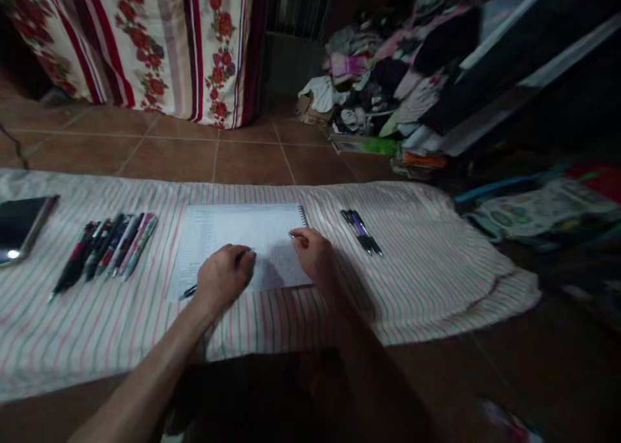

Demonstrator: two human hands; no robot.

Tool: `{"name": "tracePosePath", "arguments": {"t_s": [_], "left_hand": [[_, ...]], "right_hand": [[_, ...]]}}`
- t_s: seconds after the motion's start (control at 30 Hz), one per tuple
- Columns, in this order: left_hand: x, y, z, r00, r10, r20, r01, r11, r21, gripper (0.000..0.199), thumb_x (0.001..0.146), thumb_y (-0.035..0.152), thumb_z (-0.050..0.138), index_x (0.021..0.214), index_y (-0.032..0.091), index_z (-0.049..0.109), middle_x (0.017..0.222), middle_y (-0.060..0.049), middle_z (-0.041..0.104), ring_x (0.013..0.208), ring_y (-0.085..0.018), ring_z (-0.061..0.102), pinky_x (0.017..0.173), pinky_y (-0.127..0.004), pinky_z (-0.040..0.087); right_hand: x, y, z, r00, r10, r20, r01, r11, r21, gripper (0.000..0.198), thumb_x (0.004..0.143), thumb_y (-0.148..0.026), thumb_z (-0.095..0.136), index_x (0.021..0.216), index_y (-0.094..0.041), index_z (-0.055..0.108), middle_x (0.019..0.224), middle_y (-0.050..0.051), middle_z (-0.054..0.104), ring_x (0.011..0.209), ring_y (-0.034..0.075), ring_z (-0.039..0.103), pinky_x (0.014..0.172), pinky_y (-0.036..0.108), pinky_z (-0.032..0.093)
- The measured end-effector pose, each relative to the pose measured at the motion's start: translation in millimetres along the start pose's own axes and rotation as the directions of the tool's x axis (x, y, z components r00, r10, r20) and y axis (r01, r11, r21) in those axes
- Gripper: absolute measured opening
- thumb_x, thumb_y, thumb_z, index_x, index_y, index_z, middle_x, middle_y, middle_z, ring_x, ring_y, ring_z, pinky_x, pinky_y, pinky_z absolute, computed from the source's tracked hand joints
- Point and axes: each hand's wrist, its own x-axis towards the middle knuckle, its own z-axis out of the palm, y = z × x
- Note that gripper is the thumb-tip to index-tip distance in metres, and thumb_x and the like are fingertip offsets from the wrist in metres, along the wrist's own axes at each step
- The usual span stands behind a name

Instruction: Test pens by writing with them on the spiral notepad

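My left hand [226, 275] is closed over the lower middle of a spiral notebook [252, 220]. A dark pen [189, 292] sticks out behind that hand, and a thin tip shows at its fingers. My right hand [313, 252] is pinched above the notebook's right side, with a small pale piece at the fingertips, too small to name. To the right lie a few pens [361, 233], one with purple on it. On the left several pens [104, 246] lie side by side in a row.
A striped cloth [427, 262] covers the low surface under everything. A dark tablet or phone-like device [24, 226] lies at the far left. Beyond are a tiled floor [247, 158], a floral curtain [179, 48] and a heap of clothes [373, 74].
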Motion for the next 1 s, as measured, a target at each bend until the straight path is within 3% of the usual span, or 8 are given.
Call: {"name": "tracePosePath", "arguments": {"t_s": [0.47,0.7,1.0], "left_hand": [[2.3,1.9,1.7,0.994,0.055,-0.097,-0.049,0.996,0.069,0.037,0.082,0.024,0.040,0.111,0.018,0.063,0.095,-0.009,0.064,0.090,-0.022,0.061,0.078,-0.031,0.046],[1.1,-0.1,2.6,0.994,0.043,-0.099,-0.041,0.999,0.023,0.033,0.082,0.025,0.044,0.107,0.016,0.062,0.099,-0.009,0.067,0.092,-0.024,0.062,0.080,-0.033,0.045],[-1.5,2.1,-3.9,0.997,0.014,-0.079,-0.015,1.000,-0.008,0.027,0.081,0.025,0.046,0.100,0.017,0.063,0.095,-0.009,0.069,0.091,-0.024,0.063,0.076,-0.032,0.045]], "right_hand": [[0.1,-0.3,-7.4,0.997,-0.068,0.022,0.070,0.995,-0.071,0.022,0.071,-0.008,0.048,0.076,-0.016,0.068,0.079,0.007,0.066,0.075,0.016,0.061,0.075,0.026,0.048],[-0.1,-2.9,-8.9,0.998,0.055,0.040,-0.052,0.995,-0.080,0.023,0.069,-0.009,0.052,0.086,-0.013,0.065,0.084,0.009,0.067,0.072,0.016,0.062,0.073,0.027,0.049],[0.6,-4.3,-13.2,0.993,0.106,0.055,-0.099,0.988,-0.115,0.022,0.070,-0.009,0.053,0.088,-0.014,0.064,0.090,0.009,0.069,0.079,0.017,0.064,0.081,0.029,0.047]]}}
